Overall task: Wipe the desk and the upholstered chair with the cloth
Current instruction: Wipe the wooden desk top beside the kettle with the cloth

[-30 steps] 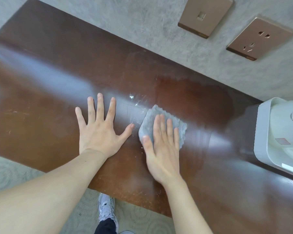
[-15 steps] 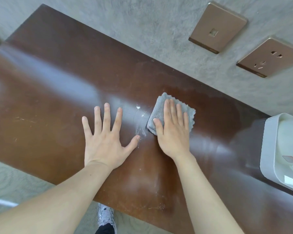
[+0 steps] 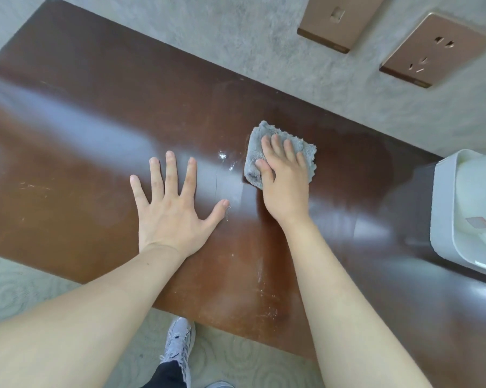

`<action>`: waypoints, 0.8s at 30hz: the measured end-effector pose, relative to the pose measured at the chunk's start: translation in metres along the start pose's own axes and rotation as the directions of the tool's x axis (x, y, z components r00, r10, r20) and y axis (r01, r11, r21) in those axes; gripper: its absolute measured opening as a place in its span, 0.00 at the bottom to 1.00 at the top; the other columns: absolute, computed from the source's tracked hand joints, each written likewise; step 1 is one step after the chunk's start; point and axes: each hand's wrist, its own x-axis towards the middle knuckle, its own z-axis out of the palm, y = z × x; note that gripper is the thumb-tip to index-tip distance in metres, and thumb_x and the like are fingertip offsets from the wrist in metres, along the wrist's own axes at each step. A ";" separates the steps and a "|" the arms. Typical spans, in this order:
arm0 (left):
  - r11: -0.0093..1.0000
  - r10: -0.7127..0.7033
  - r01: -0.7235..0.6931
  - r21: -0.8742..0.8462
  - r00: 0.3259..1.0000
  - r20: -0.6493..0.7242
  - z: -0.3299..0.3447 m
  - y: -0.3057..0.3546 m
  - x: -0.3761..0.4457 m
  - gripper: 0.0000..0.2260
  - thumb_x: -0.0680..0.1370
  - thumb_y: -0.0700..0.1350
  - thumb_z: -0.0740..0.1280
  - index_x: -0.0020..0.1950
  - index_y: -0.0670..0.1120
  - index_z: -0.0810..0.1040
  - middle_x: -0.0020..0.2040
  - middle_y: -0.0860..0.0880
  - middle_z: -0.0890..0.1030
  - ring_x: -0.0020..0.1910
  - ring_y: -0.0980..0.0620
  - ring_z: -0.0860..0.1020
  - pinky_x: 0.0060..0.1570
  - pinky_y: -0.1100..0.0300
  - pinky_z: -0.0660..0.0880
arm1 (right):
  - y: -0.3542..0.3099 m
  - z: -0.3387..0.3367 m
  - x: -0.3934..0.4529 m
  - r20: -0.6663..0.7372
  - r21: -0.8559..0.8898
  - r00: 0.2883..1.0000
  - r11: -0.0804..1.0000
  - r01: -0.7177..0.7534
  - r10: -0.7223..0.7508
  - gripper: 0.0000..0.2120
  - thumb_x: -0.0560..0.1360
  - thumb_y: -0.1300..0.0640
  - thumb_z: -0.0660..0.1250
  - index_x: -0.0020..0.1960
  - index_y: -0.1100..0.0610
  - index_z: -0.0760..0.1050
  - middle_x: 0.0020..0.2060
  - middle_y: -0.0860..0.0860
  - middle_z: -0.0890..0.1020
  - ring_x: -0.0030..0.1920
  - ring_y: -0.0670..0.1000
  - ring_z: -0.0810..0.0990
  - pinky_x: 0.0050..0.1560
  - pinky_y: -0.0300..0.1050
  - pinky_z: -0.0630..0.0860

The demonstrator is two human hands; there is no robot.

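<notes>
A person's right hand presses a folded grey microfibre cloth flat against the dark wooden desk, toward its far edge by the wall, fingers straight and close together over the pile. The cloth looks soft, light and limp, likely best driven under a flat palm rather than pinched. The left hand lies spread and empty on the desk just beside it, bracing. White specks sit between the two hands; a white appliance stands at the desk's right end
</notes>
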 end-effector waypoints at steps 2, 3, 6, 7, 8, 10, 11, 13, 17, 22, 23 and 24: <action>1.000 0.001 -0.001 -0.008 1.000 -0.002 0.000 0.000 0.000 0.43 0.75 0.76 0.38 0.83 0.52 0.49 0.83 0.44 0.48 0.81 0.41 0.44 0.76 0.34 0.44 | -0.004 0.002 -0.038 -0.027 0.040 0.999 0.999 -0.030 0.031 0.21 0.84 0.54 0.58 0.77 0.51 0.65 0.77 0.50 0.65 0.79 0.53 0.57 0.78 0.49 0.47; 1.000 0.001 -0.001 -0.015 1.000 -0.002 0.000 0.000 0.000 0.43 0.75 0.76 0.38 0.83 0.53 0.49 0.83 0.44 0.48 0.81 0.41 0.43 0.76 0.34 0.43 | -0.006 0.003 -0.058 -0.038 0.061 0.998 0.997 -0.052 0.054 0.21 0.84 0.54 0.57 0.77 0.50 0.66 0.77 0.49 0.66 0.79 0.52 0.57 0.78 0.48 0.47; 0.999 0.002 -0.002 -0.032 1.000 -0.002 -0.001 -0.002 0.000 0.42 0.75 0.76 0.38 0.83 0.53 0.48 0.83 0.45 0.47 0.81 0.41 0.42 0.76 0.34 0.43 | -0.014 0.005 -0.116 -0.030 0.152 0.990 0.979 -0.133 0.139 0.20 0.85 0.54 0.55 0.76 0.47 0.66 0.76 0.42 0.64 0.79 0.42 0.52 0.79 0.42 0.44; 0.999 0.003 -0.003 -0.039 1.000 -0.001 -0.001 -0.002 0.000 0.42 0.75 0.76 0.38 0.83 0.53 0.48 0.83 0.45 0.47 0.81 0.41 0.42 0.76 0.34 0.43 | -0.016 0.004 -0.132 -0.023 0.211 0.984 0.963 -0.169 0.178 0.19 0.85 0.52 0.54 0.75 0.44 0.67 0.75 0.39 0.63 0.78 0.38 0.51 0.78 0.38 0.43; 0.999 0.004 -0.004 -0.044 1.000 0.003 -0.002 -0.002 -0.001 0.42 0.75 0.75 0.37 0.83 0.53 0.48 0.83 0.45 0.47 0.81 0.41 0.42 0.76 0.34 0.42 | -0.019 0.002 -0.147 -0.019 0.272 0.975 0.939 -0.209 0.223 0.19 0.85 0.50 0.52 0.74 0.42 0.67 0.74 0.35 0.63 0.77 0.34 0.50 0.77 0.35 0.43; 0.998 0.011 -0.011 -0.061 1.000 0.003 -0.002 -0.002 0.000 0.41 0.75 0.74 0.36 0.83 0.53 0.48 0.83 0.45 0.47 0.81 0.42 0.42 0.76 0.34 0.42 | -0.025 -0.002 -0.177 -0.020 0.360 0.950 0.888 -0.285 0.313 0.18 0.84 0.46 0.49 0.72 0.37 0.67 0.72 0.29 0.63 0.75 0.30 0.50 0.76 0.32 0.43; 0.998 0.010 -0.010 -0.068 1.000 0.006 -0.003 -0.003 -0.001 0.41 0.75 0.74 0.36 0.83 0.53 0.48 0.83 0.45 0.46 0.81 0.42 0.42 0.76 0.34 0.42 | -0.029 -0.002 -0.192 0.001 0.360 0.943 0.879 -0.312 0.334 0.18 0.85 0.45 0.48 0.72 0.37 0.65 0.72 0.29 0.62 0.76 0.31 0.50 0.76 0.33 0.43; 0.996 0.014 -0.013 -0.087 1.000 0.004 -0.003 -0.004 -0.002 0.40 0.76 0.73 0.37 0.83 0.53 0.48 0.83 0.45 0.46 0.81 0.42 0.42 0.76 0.34 0.41 | -0.037 0.000 -0.221 0.043 0.247 0.949 0.918 -0.312 0.311 0.21 0.85 0.46 0.47 0.76 0.41 0.59 0.77 0.35 0.58 0.78 0.37 0.46 0.78 0.38 0.41; 0.995 0.017 -0.017 -0.097 1.000 0.000 -0.002 -0.003 -0.002 0.41 0.76 0.74 0.38 0.83 0.52 0.49 0.83 0.44 0.47 0.81 0.41 0.43 0.75 0.33 0.42 | -0.037 0.012 -0.233 0.083 -0.137 0.955 0.953 -0.271 0.284 0.26 0.84 0.46 0.40 0.80 0.48 0.41 0.80 0.44 0.43 0.80 0.47 0.38 0.79 0.49 0.38; 0.997 0.025 -0.024 -0.078 1.000 0.009 0.000 -0.002 -0.001 0.42 0.75 0.76 0.38 0.82 0.52 0.47 0.83 0.44 0.46 0.81 0.40 0.42 0.75 0.33 0.41 | -0.020 0.009 -0.166 0.071 -0.207 0.964 0.949 -0.237 0.256 0.28 0.83 0.45 0.43 0.81 0.51 0.42 0.81 0.48 0.45 0.80 0.51 0.39 0.78 0.50 0.38; 0.997 0.026 -0.025 -0.077 1.000 0.011 0.000 -0.002 -0.002 0.42 0.75 0.76 0.38 0.83 0.52 0.46 0.83 0.44 0.45 0.81 0.40 0.42 0.75 0.33 0.41 | -0.014 0.007 -0.147 0.074 -0.203 0.964 0.950 -0.236 0.256 0.28 0.84 0.46 0.45 0.81 0.52 0.43 0.81 0.49 0.45 0.81 0.52 0.40 0.78 0.51 0.38; 0.997 0.026 -0.025 -0.077 1.000 0.009 0.000 -0.002 -0.002 0.42 0.75 0.76 0.38 0.83 0.52 0.46 0.83 0.44 0.45 0.81 0.40 0.42 0.75 0.33 0.42 | -0.008 0.005 -0.128 0.073 -0.203 0.964 0.950 -0.235 0.254 0.28 0.84 0.46 0.46 0.82 0.52 0.43 0.81 0.49 0.45 0.81 0.52 0.40 0.78 0.51 0.37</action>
